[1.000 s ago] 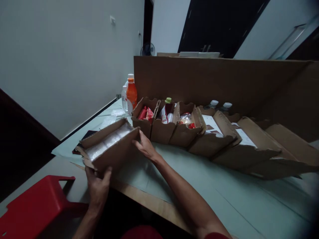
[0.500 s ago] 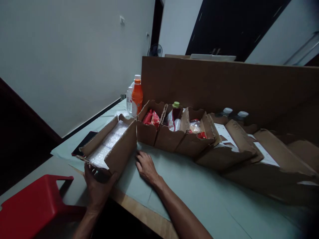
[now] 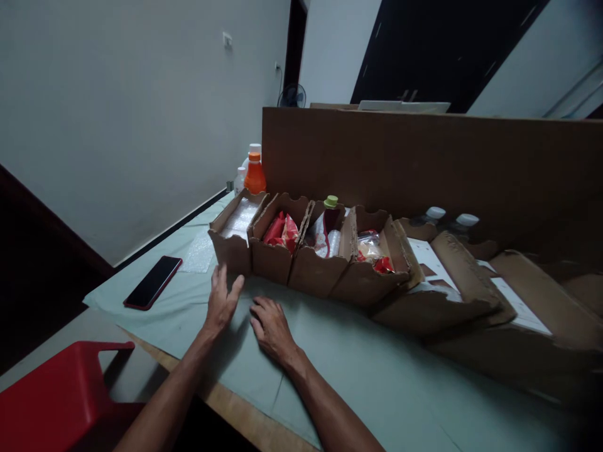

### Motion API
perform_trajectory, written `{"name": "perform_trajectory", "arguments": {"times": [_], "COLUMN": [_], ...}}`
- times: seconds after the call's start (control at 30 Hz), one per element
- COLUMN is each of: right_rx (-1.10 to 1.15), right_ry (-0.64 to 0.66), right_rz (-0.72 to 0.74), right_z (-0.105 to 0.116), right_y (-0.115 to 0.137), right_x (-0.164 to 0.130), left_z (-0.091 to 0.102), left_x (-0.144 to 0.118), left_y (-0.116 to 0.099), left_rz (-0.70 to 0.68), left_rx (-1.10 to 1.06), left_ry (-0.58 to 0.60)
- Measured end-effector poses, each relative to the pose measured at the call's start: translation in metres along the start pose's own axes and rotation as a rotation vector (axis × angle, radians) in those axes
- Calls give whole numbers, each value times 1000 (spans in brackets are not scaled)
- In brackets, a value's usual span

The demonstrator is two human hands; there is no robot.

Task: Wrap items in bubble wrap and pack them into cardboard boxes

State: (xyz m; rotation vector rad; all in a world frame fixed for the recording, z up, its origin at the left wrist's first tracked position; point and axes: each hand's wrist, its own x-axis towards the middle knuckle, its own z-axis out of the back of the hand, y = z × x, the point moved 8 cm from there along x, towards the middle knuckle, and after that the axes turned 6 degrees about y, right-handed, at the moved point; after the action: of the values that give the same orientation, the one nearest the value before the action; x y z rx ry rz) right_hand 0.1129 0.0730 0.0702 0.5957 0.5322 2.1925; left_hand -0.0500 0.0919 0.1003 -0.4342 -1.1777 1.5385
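Note:
My left hand [image 3: 222,301] is at the lower front of the leftmost cardboard box [image 3: 234,256], fingers apart and nothing in its grasp; whether the fingertips touch the box I cannot tell. Bubble wrap [image 3: 241,218] fills that box, which stands at the left end of a row of open-topped cardboard boxes. My right hand [image 3: 272,326] lies on the table cover, fingers stretched out and slightly curved, holding nothing. Beside the first box is a box with red packets [image 3: 282,231]. Further right, another box [image 3: 313,267] holds a white and dark red packet and a green-capped bottle.
A phone [image 3: 153,282] and a flat piece of bubble wrap [image 3: 198,252] lie on the left of the table. Behind the boxes stand an orange bottle [image 3: 255,176] and a tall cardboard panel [image 3: 400,163]. A red stool [image 3: 51,395] is beside the table.
The bubble-wrap box has gone from the table's left front to the left end of the row. My left hand has moved forward and let it go. The phone is now uncovered.

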Motion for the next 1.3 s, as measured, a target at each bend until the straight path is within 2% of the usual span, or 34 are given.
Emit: {"name": "perform_trajectory", "arguments": {"times": [0.13,0.23,0.3,0.4,0.5,0.7,0.83,0.93,1.0,1.1,1.3], "right_rx": [3,-3,-12,-39,-91,-264,-354,-362,-348,-330,-412], "right_ry": [3,14,19,20,21,55,39,45,71,93,-54], "right_rz": [-4,-9,-7,1,4,41,53,64,57,-52,-544], "right_z": [1,0,0,-2,-6,-7,-3,-5,-2,20,121], "right_y": [0,0,0,0,3,17,37,54,56,32,-72], "right_x": [0,0,1,2,3,-4,-31,-64,-90,-133,-239], "left_z": [-13,-17,-21,-22,-17,-4,-3,1,3,7,6], "left_x": [-53,-92,-104,-105,-100,-102,-99,-98,-98,-97,-92], "left_y": [21,20,14,9,7,29,28,18,10,6,12], "left_rz": [-8,-139,-218,-260,-233,62,80,52,26,23,-17], "left_rx": [83,186,225,236,187,60,81,104,123,170,259], "left_ry": [91,143,197,226,203,228,277,266,254,246,283]}}
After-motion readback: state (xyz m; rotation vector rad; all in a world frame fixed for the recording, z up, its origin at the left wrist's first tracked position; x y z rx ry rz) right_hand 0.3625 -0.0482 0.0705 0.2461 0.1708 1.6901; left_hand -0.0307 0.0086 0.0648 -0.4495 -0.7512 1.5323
